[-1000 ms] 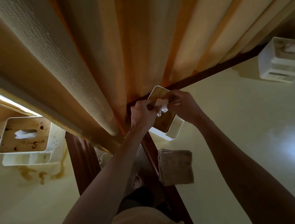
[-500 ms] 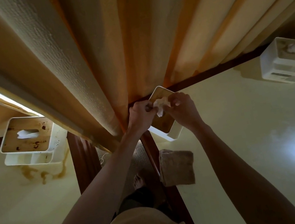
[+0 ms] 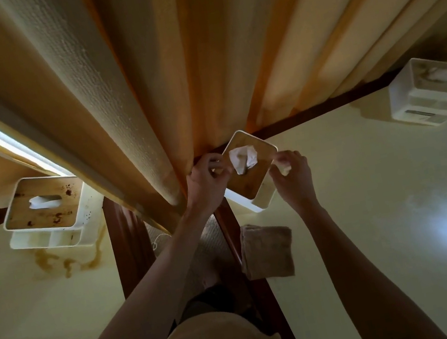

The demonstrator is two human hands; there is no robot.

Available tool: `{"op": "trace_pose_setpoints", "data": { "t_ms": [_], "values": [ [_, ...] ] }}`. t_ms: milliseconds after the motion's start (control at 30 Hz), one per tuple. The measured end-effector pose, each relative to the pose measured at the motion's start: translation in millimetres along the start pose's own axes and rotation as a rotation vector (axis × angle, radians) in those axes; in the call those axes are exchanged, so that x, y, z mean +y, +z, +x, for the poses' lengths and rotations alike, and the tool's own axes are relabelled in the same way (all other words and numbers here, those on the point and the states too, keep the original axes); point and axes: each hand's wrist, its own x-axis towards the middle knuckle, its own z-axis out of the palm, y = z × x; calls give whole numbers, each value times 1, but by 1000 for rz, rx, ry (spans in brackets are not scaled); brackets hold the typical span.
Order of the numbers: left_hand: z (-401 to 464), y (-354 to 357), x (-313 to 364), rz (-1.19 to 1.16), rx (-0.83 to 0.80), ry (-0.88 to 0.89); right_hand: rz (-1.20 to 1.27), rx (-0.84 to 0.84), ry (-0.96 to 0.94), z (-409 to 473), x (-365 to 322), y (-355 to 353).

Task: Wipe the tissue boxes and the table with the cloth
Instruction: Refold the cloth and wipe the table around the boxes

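Your left hand point(image 3: 208, 178) grips the middle tissue box point(image 3: 250, 171) at its edge to steady it, your right hand point(image 3: 290, 171) pinches a torn tissue scrap, while the cloth point(image 3: 266, 250) lies unused on the table point(image 3: 370, 204) just below.

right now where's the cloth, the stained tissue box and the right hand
cloth point(image 3: 267, 250), head view, middle of the folded brown fabric
stained tissue box point(image 3: 41, 204), head view, its wooden lid
right hand point(image 3: 293, 172), head view, back of the hand

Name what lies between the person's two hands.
In the head view, the middle tissue box, its tissue sticking up, lies between the left hand and right hand.
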Motion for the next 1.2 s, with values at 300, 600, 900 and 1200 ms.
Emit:
{"op": "trace_pose_setpoints", "data": {
  "t_ms": [300, 600, 900, 1200],
  "values": [
    [-79, 23, -44, 147, -288, -76, -208, -154, 222, -77, 67, 6],
    [-105, 74, -67, 257, -325, -262, -283, -295, 264, -109, 79, 6],
    [-100, 77, -62, 286, -329, -192, -166, -301, 216, -111, 70, -2],
    [-106, 59, -50, 122, -374, -76, -156, -312, 178, -124, 72, -33]
  ]
}}
